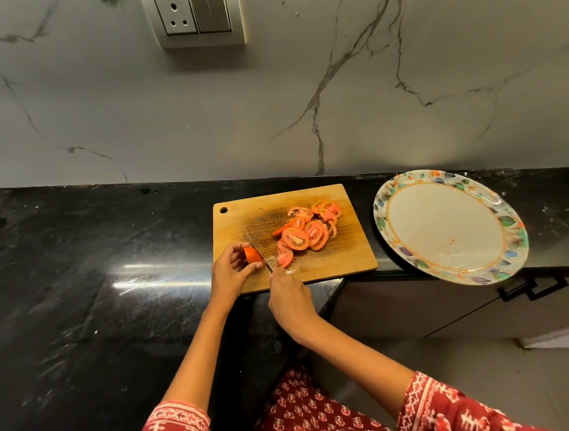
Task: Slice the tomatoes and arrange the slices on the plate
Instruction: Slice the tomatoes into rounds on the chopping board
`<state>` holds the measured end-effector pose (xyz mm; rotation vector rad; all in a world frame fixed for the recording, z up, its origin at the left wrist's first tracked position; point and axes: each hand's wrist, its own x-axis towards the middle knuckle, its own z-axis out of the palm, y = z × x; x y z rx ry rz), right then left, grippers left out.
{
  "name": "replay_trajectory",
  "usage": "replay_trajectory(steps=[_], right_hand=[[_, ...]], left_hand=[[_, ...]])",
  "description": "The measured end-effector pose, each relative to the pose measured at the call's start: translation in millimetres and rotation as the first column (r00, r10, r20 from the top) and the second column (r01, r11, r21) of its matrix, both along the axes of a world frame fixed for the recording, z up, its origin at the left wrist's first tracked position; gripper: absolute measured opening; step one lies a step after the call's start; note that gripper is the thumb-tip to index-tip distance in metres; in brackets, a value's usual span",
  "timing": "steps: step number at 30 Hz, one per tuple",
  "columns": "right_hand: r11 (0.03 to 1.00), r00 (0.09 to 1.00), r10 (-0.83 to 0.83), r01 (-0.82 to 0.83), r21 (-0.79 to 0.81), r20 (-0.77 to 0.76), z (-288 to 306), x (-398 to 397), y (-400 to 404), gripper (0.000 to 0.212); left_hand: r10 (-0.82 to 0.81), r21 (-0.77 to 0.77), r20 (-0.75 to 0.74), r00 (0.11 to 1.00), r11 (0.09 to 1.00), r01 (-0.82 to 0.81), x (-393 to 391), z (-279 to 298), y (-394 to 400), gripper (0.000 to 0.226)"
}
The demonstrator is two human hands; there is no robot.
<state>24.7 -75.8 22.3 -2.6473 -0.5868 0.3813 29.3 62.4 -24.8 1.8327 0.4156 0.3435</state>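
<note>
Fingers (242,258) of the left hand (228,274) pinch a tomato piece (252,255); right hand (289,299) grips the knife (256,246), blade against it. Slices (305,232) lie beyond on the board (351,254).

Both forearms reach forward, bare below patterned sleeves. The left hand (232,267) curls in a pinching grip, fingers bent; the right hand (289,297) is fisted, knuckles up.

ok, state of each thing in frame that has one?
tomato piece: uncut end, pinched in left hand
knife: gripped by right hand, blade against the piece
tomato slices: piled on cutting board
plate: no slices on it, overhangs counter edge
</note>
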Motion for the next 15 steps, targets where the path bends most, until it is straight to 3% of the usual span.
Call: replay_trajectory(steps=[4, 11, 13, 15], right_hand=[[0.998, 0.994, 0.015, -0.009, -0.058, 0.104, -8.7, -8.7, -6.1, 0.023], [0.998, 0.991, 0.019, -0.01, -0.07, 0.132, -8.4, -1.2, 5.0, 0.022], [0.999, 0.962, -0.02, 0.032, -0.04, 0.274, -12.1, -5.5, -1.1, 0.011], [0.997, 0.938, -0.031, 0.052, -0.051, 0.345, -21.0, -9.2, -3.4, 0.032]], left_hand=[[0.002, 0.014, 0.01, 1.0, 1.0, -0.002, 0.6, 0.8, -2.4, 0.044], [0.012, 0.028, 0.014, 1.0, 1.0, -0.012, 0.7, 1.3, -4.0, 0.044], [0.023, 0.018, 0.006, 1.0, 1.0, -0.023, 1.8, 3.3, -4.0, 0.043], [0.021, 0.012, -0.006, 1.0, 1.0, -0.021, 2.4, 4.9, -3.7, 0.043]])
